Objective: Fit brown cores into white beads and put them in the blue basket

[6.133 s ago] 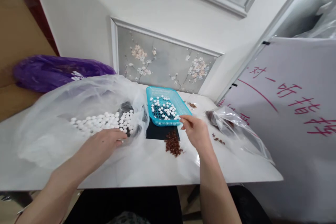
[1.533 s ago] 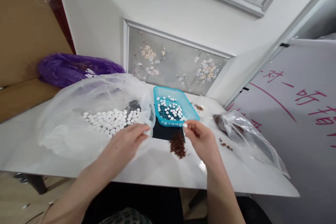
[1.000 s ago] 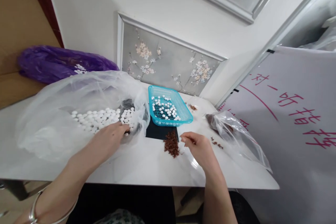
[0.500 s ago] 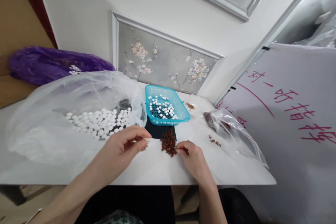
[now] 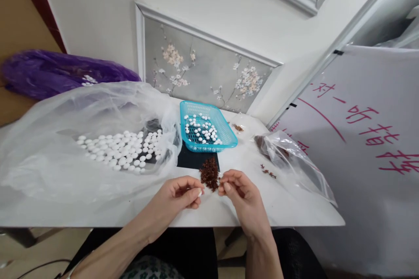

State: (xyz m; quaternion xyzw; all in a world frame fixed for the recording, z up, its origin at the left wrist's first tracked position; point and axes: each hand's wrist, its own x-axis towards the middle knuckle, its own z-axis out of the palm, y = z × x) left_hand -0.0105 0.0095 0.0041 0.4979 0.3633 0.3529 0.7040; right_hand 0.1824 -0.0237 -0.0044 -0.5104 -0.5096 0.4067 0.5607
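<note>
My left hand (image 5: 178, 194) pinches a small white bead (image 5: 199, 192) between thumb and forefinger, just left of a pile of reddish-brown bits (image 5: 209, 173) on the white table (image 5: 196, 216). My right hand (image 5: 240, 192) is close on the pile's right side. Its thumb and forefinger are pinched together at the pile's edge, seemingly on a tiny brown bit. The two hands nearly meet in front of the pile. Behind the pile, a blue basket (image 5: 229, 141) holding several white beads rests on a black mat (image 5: 193, 162).
A large clear plastic bag (image 5: 65, 117) with many white beads (image 5: 121, 150) covers the table's left half. A smaller clear bag (image 5: 294, 165) with brown material lies at the right. A purple bag (image 5: 49, 72) sits far left. A board with red writing (image 5: 360, 139) stands at the right.
My left hand came out of the big bag with a white bead and moved right to the pile. My right hand dropped from the basket's edge to the pile; both hands drew together.
</note>
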